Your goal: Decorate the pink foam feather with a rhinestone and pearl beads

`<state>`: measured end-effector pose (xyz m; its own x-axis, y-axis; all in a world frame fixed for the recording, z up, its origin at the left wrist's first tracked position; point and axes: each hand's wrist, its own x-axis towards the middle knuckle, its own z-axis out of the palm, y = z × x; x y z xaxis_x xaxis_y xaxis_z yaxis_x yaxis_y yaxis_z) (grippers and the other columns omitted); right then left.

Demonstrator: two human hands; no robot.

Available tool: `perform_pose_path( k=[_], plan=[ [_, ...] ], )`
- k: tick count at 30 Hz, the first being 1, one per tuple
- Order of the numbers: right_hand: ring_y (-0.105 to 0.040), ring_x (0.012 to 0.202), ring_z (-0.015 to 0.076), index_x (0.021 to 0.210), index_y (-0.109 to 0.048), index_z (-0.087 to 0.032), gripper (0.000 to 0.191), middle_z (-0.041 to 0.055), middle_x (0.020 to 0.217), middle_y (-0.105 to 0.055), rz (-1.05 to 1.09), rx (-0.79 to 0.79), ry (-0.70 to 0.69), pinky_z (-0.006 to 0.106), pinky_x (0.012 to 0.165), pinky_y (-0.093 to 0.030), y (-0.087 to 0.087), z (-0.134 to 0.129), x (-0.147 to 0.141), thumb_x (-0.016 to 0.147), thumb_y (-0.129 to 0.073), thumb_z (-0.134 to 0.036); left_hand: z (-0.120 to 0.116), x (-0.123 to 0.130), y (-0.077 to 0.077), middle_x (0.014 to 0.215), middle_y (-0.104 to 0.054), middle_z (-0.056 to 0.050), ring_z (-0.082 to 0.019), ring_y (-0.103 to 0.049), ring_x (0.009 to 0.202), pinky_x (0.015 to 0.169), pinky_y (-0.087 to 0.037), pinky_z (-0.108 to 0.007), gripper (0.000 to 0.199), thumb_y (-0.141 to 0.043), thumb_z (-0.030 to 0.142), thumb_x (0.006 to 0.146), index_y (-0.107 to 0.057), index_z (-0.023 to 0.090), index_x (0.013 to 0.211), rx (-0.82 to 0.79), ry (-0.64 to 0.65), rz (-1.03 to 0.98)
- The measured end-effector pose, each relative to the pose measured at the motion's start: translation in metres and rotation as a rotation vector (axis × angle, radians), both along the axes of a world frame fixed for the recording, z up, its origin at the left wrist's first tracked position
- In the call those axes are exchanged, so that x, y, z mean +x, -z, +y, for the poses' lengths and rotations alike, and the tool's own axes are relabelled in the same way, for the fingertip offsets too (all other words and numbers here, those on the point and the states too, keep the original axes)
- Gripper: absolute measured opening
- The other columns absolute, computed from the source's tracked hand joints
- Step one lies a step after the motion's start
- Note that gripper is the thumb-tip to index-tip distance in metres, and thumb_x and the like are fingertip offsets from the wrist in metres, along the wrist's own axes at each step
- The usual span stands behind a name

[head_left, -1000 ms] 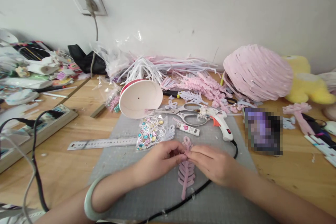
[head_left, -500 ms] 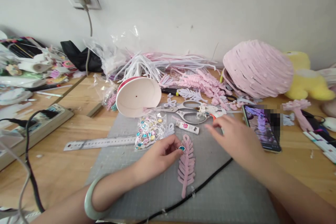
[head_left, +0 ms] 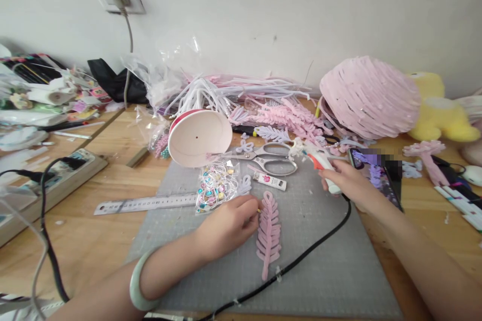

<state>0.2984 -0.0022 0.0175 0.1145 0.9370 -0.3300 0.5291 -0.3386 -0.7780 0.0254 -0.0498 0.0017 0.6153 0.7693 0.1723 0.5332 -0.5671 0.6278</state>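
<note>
My left hand (head_left: 235,218) is closed in a pinch beside a pink pipe-cleaner leaf (head_left: 269,235) on the grey cutting mat (head_left: 320,281). Only a tiny edge of the small gem in its fingertips shows. With my right hand (head_left: 344,180) I grip a white hot glue gun (head_left: 328,176) with an orange trigger; its glue-crusted nozzle points left toward the scissors (head_left: 274,158). From the gun's handle a black cord (head_left: 301,256) curves down across the mat. A white lighter (head_left: 270,181) lies between the scissors and the leaf.
A bag of gem charms (head_left: 216,185) and a metal ruler (head_left: 146,204) lie left. Behind are a tipped paper bowl (head_left: 199,140), white and pink pipe cleaners (head_left: 203,93), and a pink wrapped dome (head_left: 371,98). A phone (head_left: 387,180) lies right, a power strip (head_left: 79,165) far left.
My right hand has taken hold of the glue gun and drawn it to the right, its cord shifting along. My left hand has turned over, hiding most of the blue gem that showed before.
</note>
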Motion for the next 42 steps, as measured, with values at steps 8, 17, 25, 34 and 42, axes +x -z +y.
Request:
perform_pose_path(
  k=[8,17,25,34,42],
  plan=[
    [-0.046,0.046,0.0058,0.075,-0.057,-0.018,0.021,-0.0023,0.069,-0.055,0.828,-0.054,0.197,0.017,0.036,-0.035,-0.011,-0.026,-0.011,0.058,-0.068,-0.021,0.001,-0.002,0.005,0.089,-0.067,0.000,-0.012,-0.063,0.079,0.069,-0.048,-0.020,0.014,-0.046,0.016,0.086,-0.053,0.020,0.097,-0.180,-0.065,-0.131],
    [-0.039,0.035,0.0048,0.068,-0.042,-0.020,0.026,-0.0089,0.053,-0.043,0.950,-0.021,-0.045,0.017,0.030,-0.028,0.003,-0.031,-0.034,0.069,-0.065,-0.033,0.005,-0.005,0.007,0.065,-0.062,0.004,-0.010,-0.058,0.060,0.055,-0.045,-0.019,0.011,-0.049,0.029,0.087,-0.054,0.020,0.086,-0.300,-0.242,-0.218],
    [-0.041,0.036,0.0074,0.082,-0.039,-0.022,0.035,-0.0115,0.045,-0.048,0.528,0.214,0.042,0.020,0.038,-0.035,0.004,-0.035,-0.047,0.069,-0.068,-0.037,0.007,0.002,0.002,0.076,-0.059,0.001,-0.010,-0.060,0.065,0.056,-0.046,-0.019,0.016,-0.057,0.031,0.082,-0.049,0.018,0.080,-0.648,-0.221,-0.603],
    [-0.045,0.037,0.0095,0.078,-0.039,-0.022,0.041,-0.0098,0.046,-0.048,0.175,0.139,0.116,0.022,0.037,-0.038,0.007,-0.042,-0.045,0.061,-0.070,-0.044,0.013,0.004,0.001,0.077,-0.061,0.002,-0.010,-0.062,0.071,0.062,-0.046,-0.018,0.025,-0.069,0.030,0.072,-0.049,0.016,0.080,-0.870,-0.334,-0.749],
    [-0.058,0.052,0.0182,0.076,-0.049,-0.022,0.036,-0.0002,0.059,-0.060,-0.113,0.281,0.099,0.028,0.046,-0.044,0.007,-0.044,-0.036,0.058,-0.069,-0.045,0.012,0.003,0.000,0.080,-0.063,-0.001,-0.012,-0.062,0.075,0.063,-0.048,-0.020,0.027,-0.068,0.033,0.073,-0.053,0.016,0.088,-0.783,-0.321,-0.682]
  ],
)
